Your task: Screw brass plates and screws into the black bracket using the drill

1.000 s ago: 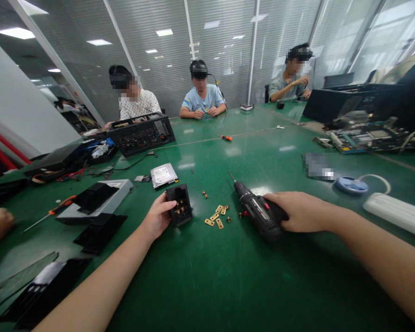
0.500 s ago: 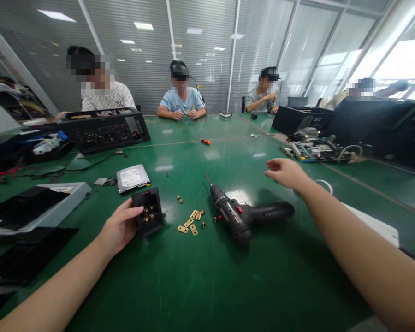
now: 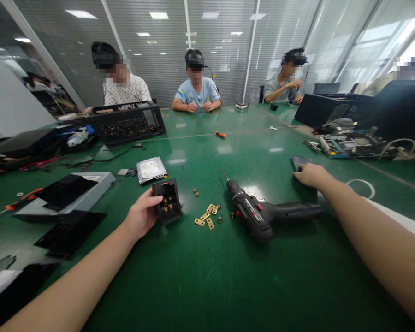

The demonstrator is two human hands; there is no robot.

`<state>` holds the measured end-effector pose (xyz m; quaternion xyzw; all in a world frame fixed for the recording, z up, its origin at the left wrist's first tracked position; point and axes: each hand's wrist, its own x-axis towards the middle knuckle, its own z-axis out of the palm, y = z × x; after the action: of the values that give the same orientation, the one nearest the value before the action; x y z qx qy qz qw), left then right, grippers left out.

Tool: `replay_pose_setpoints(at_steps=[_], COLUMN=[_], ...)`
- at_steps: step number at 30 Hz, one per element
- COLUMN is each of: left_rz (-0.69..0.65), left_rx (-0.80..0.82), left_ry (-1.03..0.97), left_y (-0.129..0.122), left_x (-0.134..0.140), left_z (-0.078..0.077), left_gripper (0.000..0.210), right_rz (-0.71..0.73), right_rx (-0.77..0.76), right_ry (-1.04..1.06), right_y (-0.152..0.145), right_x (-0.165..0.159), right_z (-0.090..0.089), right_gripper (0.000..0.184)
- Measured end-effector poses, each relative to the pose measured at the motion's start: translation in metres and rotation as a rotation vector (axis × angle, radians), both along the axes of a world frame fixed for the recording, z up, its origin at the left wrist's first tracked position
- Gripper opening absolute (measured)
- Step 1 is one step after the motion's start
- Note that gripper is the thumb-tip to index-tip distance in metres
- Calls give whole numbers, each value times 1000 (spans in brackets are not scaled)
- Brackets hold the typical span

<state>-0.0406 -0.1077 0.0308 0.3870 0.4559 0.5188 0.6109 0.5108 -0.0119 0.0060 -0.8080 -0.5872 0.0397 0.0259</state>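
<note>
My left hand (image 3: 143,216) is closed on a small black box (image 3: 174,214), thumb over its rim. The open side faces me, and several brass fittings (image 3: 165,201) show inside. At the right, my right hand (image 3: 313,175) grips a dark flat rectangular piece (image 3: 299,161); its kind cannot be made out. Between the hands lies a black cordless drill (image 3: 251,210), bit pointing away and to the left. Several brass plates (image 3: 204,216) with holes lie beside the box. Small brass screws (image 3: 220,220) are scattered around them.
Left of the box are a hard drive (image 3: 151,169), a metal drive case (image 3: 100,184) and an orange-handled screwdriver (image 3: 24,199). Farther off lie another screwdriver (image 3: 220,134), a black computer case (image 3: 127,124) and a circuit board (image 3: 352,143). Several people sit around the table.
The view has swung left, so everything appears farther right. The dark flat piece now shows in my right hand, which seemed to hold nothing before. My left hand still holds the black box.
</note>
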Motion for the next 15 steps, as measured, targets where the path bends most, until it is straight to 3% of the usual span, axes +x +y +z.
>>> replay_pose_setpoints(at_steps=[6,10,15], left_rz=[7,1,-4], left_rx=[11,18,33], left_ry=[-23,-28,-34], left_y=[0,-2,0], left_x=[0,2,1], left_z=[-2,0,-4], left_gripper=[55,55,58], right_rz=[-192,-222,-244], right_rx=[29,59,100], right_ry=[-62,-66,-52], right_y=[2,2,1], right_x=[-8,-14,-14], right_z=[1,-5,-12], right_gripper=[40,47,73])
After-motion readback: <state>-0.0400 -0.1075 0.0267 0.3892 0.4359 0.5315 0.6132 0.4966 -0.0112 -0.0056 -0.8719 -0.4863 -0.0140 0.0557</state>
